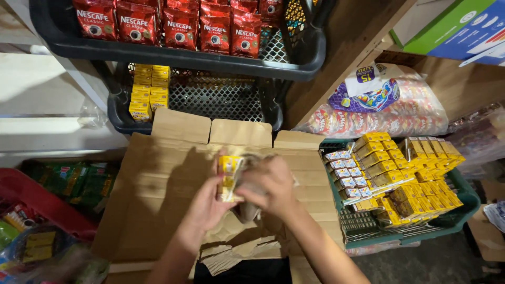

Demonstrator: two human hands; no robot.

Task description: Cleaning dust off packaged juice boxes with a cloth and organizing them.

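Observation:
Both my hands meet over an open cardboard box point(158, 179). My left hand point(206, 205) grips a stack of small yellow packets point(228, 178) wrapped in clear plastic. My right hand point(269, 184) closes on the same bundle from the right, pulling at its crumpled plastic wrap. The lower part of the bundle is hidden behind my fingers.
A green basket point(463, 208) at right holds several small yellow boxes. A black crate point(118, 113) ahead holds more yellow packets, and another black crate point(173, 55) above carries red pouches. A wrapped pack of snacks point(384, 113) lies at the right, a red basket point(37, 202) at the left.

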